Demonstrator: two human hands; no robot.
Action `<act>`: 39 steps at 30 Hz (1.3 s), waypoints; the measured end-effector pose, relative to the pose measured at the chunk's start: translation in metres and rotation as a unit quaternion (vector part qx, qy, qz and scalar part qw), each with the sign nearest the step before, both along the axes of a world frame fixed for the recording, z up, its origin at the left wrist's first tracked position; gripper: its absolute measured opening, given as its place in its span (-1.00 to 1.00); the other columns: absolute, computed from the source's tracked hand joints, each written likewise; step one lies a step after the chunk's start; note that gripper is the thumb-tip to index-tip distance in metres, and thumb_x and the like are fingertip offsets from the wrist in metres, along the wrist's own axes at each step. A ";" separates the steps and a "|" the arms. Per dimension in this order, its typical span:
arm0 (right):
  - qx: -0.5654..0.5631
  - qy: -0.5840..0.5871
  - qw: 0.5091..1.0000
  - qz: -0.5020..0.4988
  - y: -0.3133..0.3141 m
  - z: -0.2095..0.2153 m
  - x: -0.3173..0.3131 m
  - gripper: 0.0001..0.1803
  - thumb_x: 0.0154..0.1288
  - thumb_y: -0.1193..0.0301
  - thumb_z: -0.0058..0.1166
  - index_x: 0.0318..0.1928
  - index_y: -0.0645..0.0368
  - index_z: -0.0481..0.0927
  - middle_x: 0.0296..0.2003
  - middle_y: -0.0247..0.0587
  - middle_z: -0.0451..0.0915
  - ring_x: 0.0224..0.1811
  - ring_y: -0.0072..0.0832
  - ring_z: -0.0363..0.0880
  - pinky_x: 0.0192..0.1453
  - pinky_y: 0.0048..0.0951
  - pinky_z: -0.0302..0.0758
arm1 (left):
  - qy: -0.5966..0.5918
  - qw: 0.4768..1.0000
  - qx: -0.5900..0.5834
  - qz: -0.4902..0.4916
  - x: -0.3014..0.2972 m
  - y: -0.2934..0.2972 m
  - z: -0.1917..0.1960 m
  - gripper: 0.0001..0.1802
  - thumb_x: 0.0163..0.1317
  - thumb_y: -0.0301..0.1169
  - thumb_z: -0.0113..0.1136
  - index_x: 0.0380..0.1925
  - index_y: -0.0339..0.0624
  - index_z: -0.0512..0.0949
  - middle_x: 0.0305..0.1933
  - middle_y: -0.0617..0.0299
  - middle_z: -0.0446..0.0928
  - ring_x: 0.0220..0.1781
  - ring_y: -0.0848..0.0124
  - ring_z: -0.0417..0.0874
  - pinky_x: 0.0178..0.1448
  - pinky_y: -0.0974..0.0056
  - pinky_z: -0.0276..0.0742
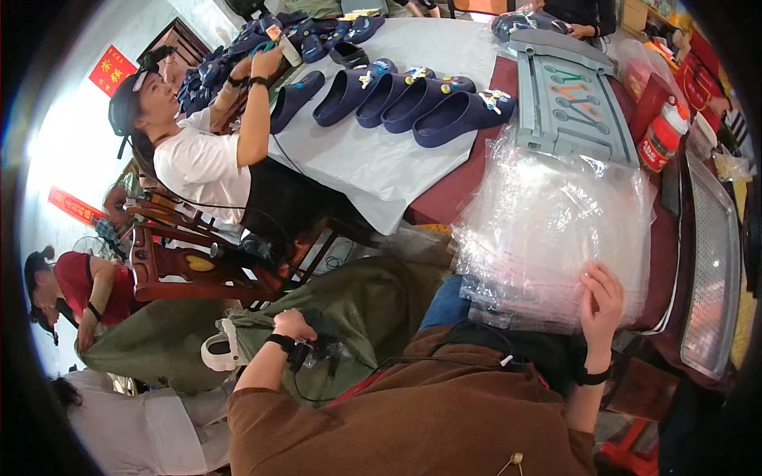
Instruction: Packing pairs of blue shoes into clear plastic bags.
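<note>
**Clear bags at one hand, green sack at the other**

While a co-worker (198, 151) in a white shirt sorts dark blue clogs (413, 99) at a cloth-covered table (381, 166), the person wearing the camera splits their reach. Their right hand (601, 305) lies on the near edge of a thick stack of clear plastic bags (548, 230), fingers curled over the top sheets and pinching them, the stack resting on the dark red table edge before them. Their left hand (294, 325) is down at the left, closed around something dark at the mouth of a large green sack (349, 301); what it grips cannot be made out. By the look of it, peeling a single bag cleanly calls for a thumb slid under the top sheet alone, since the slick film clings and several may lift together. A grey plastic tray (567, 99) lies beyond the stack.
</note>
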State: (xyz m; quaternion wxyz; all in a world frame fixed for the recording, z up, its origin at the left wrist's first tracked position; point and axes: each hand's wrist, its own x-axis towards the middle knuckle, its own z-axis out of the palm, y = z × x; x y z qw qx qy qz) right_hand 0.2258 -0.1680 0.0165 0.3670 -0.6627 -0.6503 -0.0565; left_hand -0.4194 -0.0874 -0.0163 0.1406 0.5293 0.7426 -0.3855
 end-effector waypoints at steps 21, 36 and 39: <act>-0.027 0.010 1.000 0.005 0.002 0.000 -0.002 -0.72 0.19 0.68 0.12 -0.11 0.21 0.73 0.09 -0.17 0.71 0.28 -0.16 0.58 0.42 -0.21 0.36 | -0.035 0.989 0.047 0.134 -0.007 -0.047 0.009 0.06 -0.33 0.06 0.50 0.19 -0.43 0.50 0.18 -0.14 0.62 0.26 0.08 0.67 0.22 0.13 0.65; 0.000 0.009 1.000 0.001 0.004 -0.008 -0.002 -0.72 0.21 0.71 0.10 -0.11 0.22 0.72 0.08 -0.19 0.72 0.30 -0.18 0.58 0.41 -0.23 0.35 | -0.096 0.981 -0.167 -0.009 -0.012 -0.055 0.026 -0.51 -0.32 0.16 0.44 -0.43 0.11 0.81 -0.37 0.39 0.77 -0.25 0.34 0.79 -0.16 0.27 0.65; 0.001 0.005 1.000 0.002 0.002 -0.006 -0.002 -0.73 0.22 0.71 0.11 -0.12 0.22 0.72 0.08 -0.20 0.72 0.30 -0.18 0.58 0.41 -0.23 0.35 | -0.022 0.984 -0.163 -0.067 0.028 -0.033 0.021 -0.48 -0.32 0.19 0.45 -0.41 0.11 0.82 -0.35 0.40 0.77 -0.24 0.34 0.80 -0.15 0.28 0.65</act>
